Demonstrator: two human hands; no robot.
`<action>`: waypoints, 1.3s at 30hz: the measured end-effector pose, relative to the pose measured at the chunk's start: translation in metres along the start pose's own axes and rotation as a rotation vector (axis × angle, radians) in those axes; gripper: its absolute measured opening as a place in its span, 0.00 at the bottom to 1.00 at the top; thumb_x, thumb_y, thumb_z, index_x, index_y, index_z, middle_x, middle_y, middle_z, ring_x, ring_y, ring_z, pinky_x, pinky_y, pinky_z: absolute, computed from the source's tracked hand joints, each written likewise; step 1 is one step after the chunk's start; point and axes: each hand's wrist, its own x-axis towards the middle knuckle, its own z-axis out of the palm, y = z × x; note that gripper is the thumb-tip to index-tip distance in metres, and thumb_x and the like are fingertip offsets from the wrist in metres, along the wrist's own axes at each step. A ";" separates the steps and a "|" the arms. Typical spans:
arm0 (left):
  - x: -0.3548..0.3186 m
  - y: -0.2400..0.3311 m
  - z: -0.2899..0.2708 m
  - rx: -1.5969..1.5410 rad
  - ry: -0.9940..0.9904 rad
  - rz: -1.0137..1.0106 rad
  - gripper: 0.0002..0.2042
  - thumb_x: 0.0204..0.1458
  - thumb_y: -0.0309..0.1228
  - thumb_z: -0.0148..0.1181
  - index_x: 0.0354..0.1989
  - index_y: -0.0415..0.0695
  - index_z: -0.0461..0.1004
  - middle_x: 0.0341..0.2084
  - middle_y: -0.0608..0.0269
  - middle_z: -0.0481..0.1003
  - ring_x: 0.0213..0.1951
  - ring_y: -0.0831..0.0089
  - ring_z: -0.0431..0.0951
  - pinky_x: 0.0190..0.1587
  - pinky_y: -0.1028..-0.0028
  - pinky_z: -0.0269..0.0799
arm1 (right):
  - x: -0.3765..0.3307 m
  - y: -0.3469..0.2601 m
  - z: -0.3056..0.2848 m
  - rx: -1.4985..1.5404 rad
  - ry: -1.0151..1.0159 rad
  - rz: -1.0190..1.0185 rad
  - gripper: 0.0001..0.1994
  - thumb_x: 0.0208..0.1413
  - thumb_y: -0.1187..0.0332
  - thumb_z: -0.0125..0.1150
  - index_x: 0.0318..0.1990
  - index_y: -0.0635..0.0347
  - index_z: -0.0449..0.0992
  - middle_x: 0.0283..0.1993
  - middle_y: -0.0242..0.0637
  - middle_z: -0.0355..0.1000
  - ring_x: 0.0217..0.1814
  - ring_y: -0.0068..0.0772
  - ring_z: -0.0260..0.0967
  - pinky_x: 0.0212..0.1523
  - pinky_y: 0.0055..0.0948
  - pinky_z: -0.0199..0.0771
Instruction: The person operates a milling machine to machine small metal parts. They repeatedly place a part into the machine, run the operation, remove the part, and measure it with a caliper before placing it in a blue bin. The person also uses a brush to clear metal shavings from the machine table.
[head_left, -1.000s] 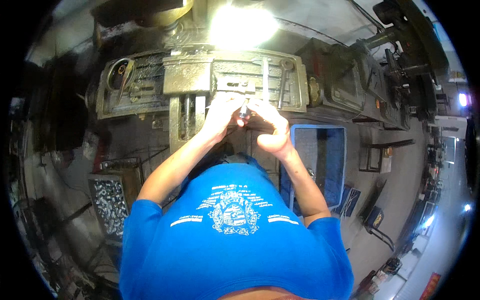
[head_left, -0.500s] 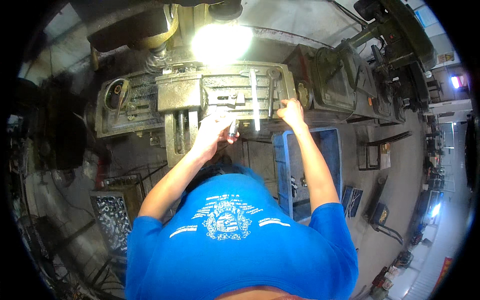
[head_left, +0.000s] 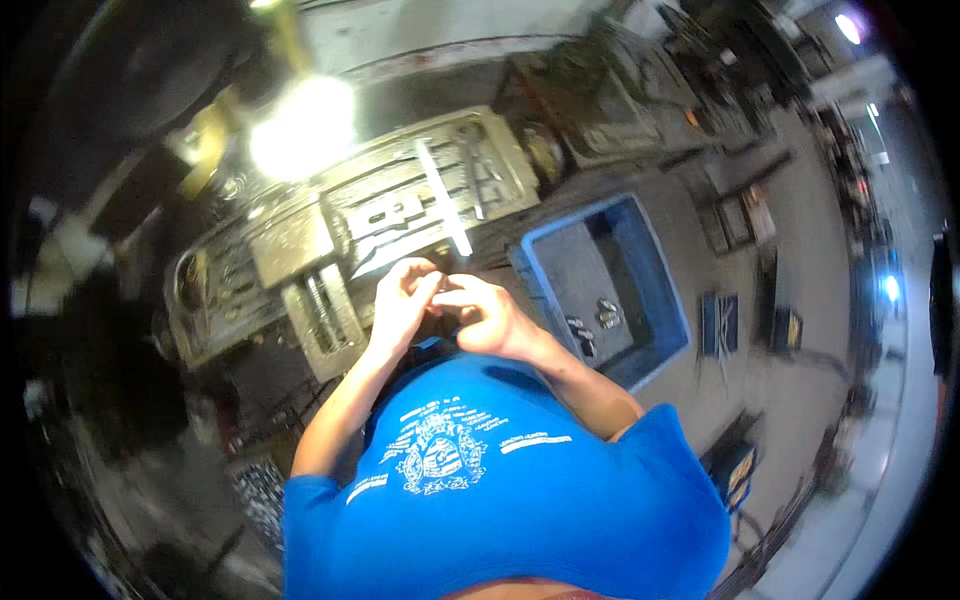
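Note:
My left hand (head_left: 402, 305) and my right hand (head_left: 488, 318) meet in front of my chest, just off the near edge of the metal machine table (head_left: 375, 255). Both have their fingers bent and pinched together. What they hold is almost wholly hidden between the fingertips; half a second ago a small metal cylinder showed in the left hand. Beyond them, a long silvery caliper (head_left: 440, 195) lies across the slotted table, blurred by motion. Right of it rests a dark wrench (head_left: 473, 165). The vise (head_left: 290, 245) with its exposed screw sits to the left.
A blue plastic bin (head_left: 655, 290) stands to the right, holding several small metal parts (head_left: 608, 313). At the lower left, a container of many shiny metal pieces (head_left: 260, 495) is partly blurred. A bright lamp (head_left: 303, 128) glares over the table's far side.
My right hand has left the table's right end and come to my left hand. The left hand has drawn back slightly toward my body. The whole view has turned and shifted.

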 end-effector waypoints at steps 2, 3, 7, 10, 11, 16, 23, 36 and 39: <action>0.004 -0.003 0.007 -0.017 -0.029 0.027 0.08 0.52 0.26 0.55 0.38 0.38 0.68 0.25 0.64 0.73 0.25 0.81 0.72 0.23 0.82 0.68 | -0.007 0.011 0.005 -0.067 0.174 -0.134 0.22 0.28 0.75 0.54 0.39 0.60 0.76 0.44 0.47 0.68 0.30 0.38 0.69 0.30 0.28 0.69; 0.005 -0.002 0.005 0.012 -0.037 0.008 0.08 0.52 0.26 0.55 0.39 0.38 0.69 0.26 0.63 0.73 0.25 0.81 0.72 0.22 0.82 0.68 | -0.007 -0.002 0.001 0.010 0.114 0.006 0.20 0.28 0.75 0.54 0.37 0.61 0.75 0.41 0.47 0.68 0.31 0.41 0.68 0.31 0.30 0.70; 0.002 0.004 0.022 0.123 -0.136 -0.003 0.09 0.52 0.25 0.55 0.40 0.36 0.68 0.28 0.60 0.75 0.24 0.80 0.73 0.25 0.81 0.70 | -0.022 0.003 -0.005 0.035 0.190 -0.028 0.20 0.28 0.74 0.53 0.37 0.62 0.74 0.40 0.46 0.67 0.37 0.44 0.69 0.37 0.33 0.70; 0.005 -0.011 0.029 0.348 -0.163 0.061 0.11 0.52 0.28 0.55 0.42 0.36 0.68 0.25 0.60 0.75 0.24 0.79 0.73 0.26 0.80 0.70 | -0.033 0.018 -0.006 -0.042 0.182 0.008 0.24 0.28 0.72 0.54 0.42 0.61 0.74 0.48 0.50 0.67 0.48 0.50 0.67 0.47 0.33 0.68; 0.004 -0.009 0.031 0.353 -0.186 0.058 0.12 0.52 0.29 0.55 0.43 0.36 0.67 0.25 0.60 0.75 0.24 0.79 0.73 0.27 0.80 0.70 | -0.033 0.019 -0.010 0.014 0.142 0.032 0.26 0.27 0.71 0.54 0.43 0.60 0.74 0.52 0.52 0.65 0.51 0.52 0.65 0.51 0.33 0.67; 0.002 0.015 0.024 0.446 -0.364 -0.022 0.18 0.54 0.34 0.53 0.50 0.38 0.65 0.24 0.59 0.76 0.27 0.78 0.74 0.32 0.77 0.71 | -0.046 0.029 -0.052 0.223 0.099 0.245 0.24 0.31 0.74 0.53 0.44 0.60 0.76 0.50 0.43 0.68 0.50 0.35 0.66 0.48 0.29 0.67; -0.041 0.043 -0.030 0.231 -0.154 0.015 0.16 0.54 0.30 0.53 0.50 0.37 0.67 0.29 0.57 0.76 0.33 0.76 0.75 0.37 0.77 0.71 | -0.095 0.226 -0.190 -0.956 -0.095 0.471 0.12 0.35 0.64 0.54 0.26 0.63 0.77 0.29 0.51 0.73 0.34 0.44 0.72 0.36 0.33 0.70; -0.144 0.014 -0.102 0.065 0.451 0.014 0.14 0.55 0.29 0.53 0.46 0.32 0.67 0.29 0.56 0.76 0.31 0.77 0.75 0.37 0.77 0.72 | -0.151 0.359 -0.243 -0.733 0.008 0.858 0.17 0.32 0.68 0.57 0.28 0.77 0.73 0.33 0.55 0.72 0.35 0.46 0.70 0.35 0.38 0.67; -0.180 0.008 -0.108 0.022 0.579 0.005 0.14 0.55 0.29 0.52 0.45 0.32 0.68 0.29 0.56 0.76 0.32 0.75 0.76 0.37 0.76 0.72 | -0.112 0.357 -0.270 -0.906 -0.228 0.546 0.12 0.41 0.64 0.55 0.25 0.66 0.75 0.30 0.54 0.72 0.31 0.51 0.68 0.33 0.41 0.67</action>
